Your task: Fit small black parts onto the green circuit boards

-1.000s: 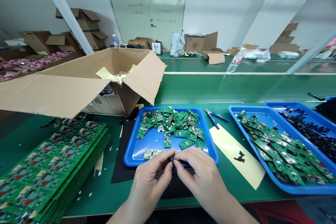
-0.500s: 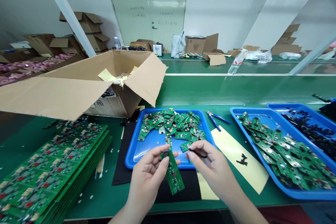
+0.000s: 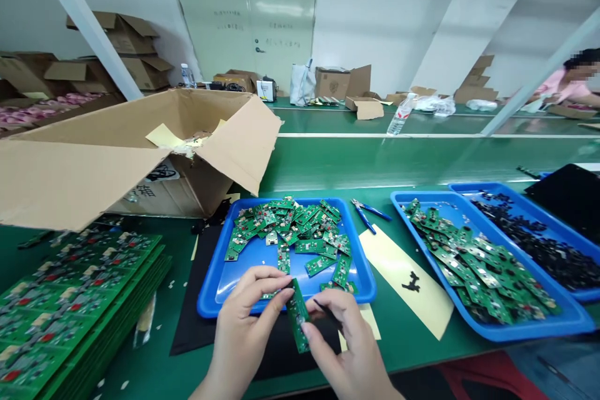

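— How have you got the board?
— My left hand (image 3: 253,319) pinches the top end of one green board (image 3: 297,320) between thumb and fingertips. The board slants down over the black mat (image 3: 190,328), by the near rim of the blue tray (image 3: 210,278).

— And the other?
— My right hand (image 3: 344,337) is half curled: thumb against the board's lower edge, a thin dark piece (image 3: 322,308) caught among the fingers. How firmly, I can't tell.

— What makes for a good hold there?
— I'd say grip the edges, so no small component takes the pressure. The left should do the steadying, the right thumb only guide; pushing from both ends could bend the board. I'd mind the dark piece too, since it could scrape the face.

— Would you work lower?
— Probably. A slip over the mat should land softly; past the rim it'd mix with the loose boards (image 3: 300,225) heaped in the tray.

— Anything farther off?
— Blue-handled cutters (image 3: 370,215) at the far end of the yellow paper (image 3: 403,262), on the bench (image 3: 403,344), well apart from my wrists.
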Motion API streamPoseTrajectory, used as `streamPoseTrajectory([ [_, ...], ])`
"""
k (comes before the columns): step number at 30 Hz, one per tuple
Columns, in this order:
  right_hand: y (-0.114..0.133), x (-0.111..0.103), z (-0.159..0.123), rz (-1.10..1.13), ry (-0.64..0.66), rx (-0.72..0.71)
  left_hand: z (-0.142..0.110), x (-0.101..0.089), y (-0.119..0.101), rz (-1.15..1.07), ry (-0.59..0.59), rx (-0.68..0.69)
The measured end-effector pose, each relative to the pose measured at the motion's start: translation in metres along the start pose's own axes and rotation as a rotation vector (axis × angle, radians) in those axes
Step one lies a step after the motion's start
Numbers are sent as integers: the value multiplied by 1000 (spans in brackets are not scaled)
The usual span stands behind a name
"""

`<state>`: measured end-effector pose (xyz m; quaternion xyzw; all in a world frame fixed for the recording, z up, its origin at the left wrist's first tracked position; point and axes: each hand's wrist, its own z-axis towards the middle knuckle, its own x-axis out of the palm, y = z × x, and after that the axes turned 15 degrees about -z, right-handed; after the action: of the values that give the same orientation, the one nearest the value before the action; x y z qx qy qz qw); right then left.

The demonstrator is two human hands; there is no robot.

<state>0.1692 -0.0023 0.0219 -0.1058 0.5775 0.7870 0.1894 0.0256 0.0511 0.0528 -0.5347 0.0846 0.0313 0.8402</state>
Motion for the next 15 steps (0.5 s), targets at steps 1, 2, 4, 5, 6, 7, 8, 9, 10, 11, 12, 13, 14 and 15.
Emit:
streamPoseTrajectory([
  [1, -2, 2, -2, -64, -34, -36, 0, 1, 2, 1, -17, 14],
  [2, -5, 5, -3, -113, -66, -64, 0, 3, 4, -23, -35, 16],
  [4, -9, 9, -6, -166, -120, -98, -1, 9, 8, -100, -82, -13],
  [5, -11, 11, -6, -171, -140, -103, -2, 12, 10, -138, -112, -31],
  [6, -13, 13, -7, -166, -156, -98, -3, 16, 12, -175, -140, -54],
  [7, -15, 15, -8, -151, -167, -81, -3, 19, 15, -211, -162, -81],
  [8, -17, 17, -9, -130, -174, -52, -4, 22, 18, -246, -176, -111],
  [9, -20, 18, -10, -102, -174, -14, -5, 25, 21, -272, -171, -146],
  [10, -22, 19, -11, -71, -168, 31, -5, 28, 24, -288, -147, -185],
  [11, -25, 19, -12, -37, -161, 83, -5, 29, 27, -294, -112, -223],
  [12, -28, 17, -12, 1, -156, 137, -4, 30, 29, -294, -64, -259],
  [13, -32, 14, -12, 39, -154, 190, -2, 30, 31, -289, 0, -285],
  [14, -37, 7, -11, 68, -162, 241, 1, 29, 33, -275, 74, -304],
  [15, -43, -2, -9, 83, -183, 285, 5, 28, 34, -236, 155, -314],
])
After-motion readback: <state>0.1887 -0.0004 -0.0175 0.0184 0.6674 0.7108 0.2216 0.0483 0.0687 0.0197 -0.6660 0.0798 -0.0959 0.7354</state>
